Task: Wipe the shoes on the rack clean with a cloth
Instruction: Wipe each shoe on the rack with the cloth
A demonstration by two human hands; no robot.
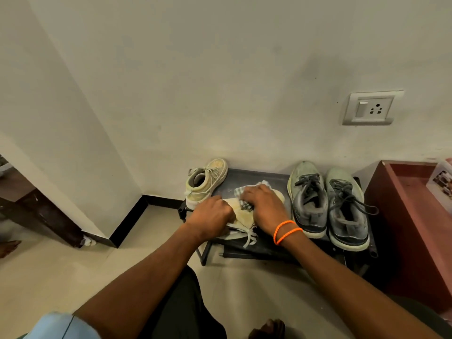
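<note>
Shoes line the top shelf of a black rack (256, 176) set against a cream wall: at left, a pale high-top (208, 183) stands upright, toe to the wall. Beside it, its mate (241, 217) lies tipped on its side at the shelf's front edge, steadied by the person's left hand (211, 215), whose fingers curl around it. The right hand (265, 204), an orange band (286, 231) at the wrist, presses a checked cloth (242, 194) onto that shoe, fingers bent over the fabric. Farther right, a grey pair of trainers (327, 203) sits side by side.
</note>
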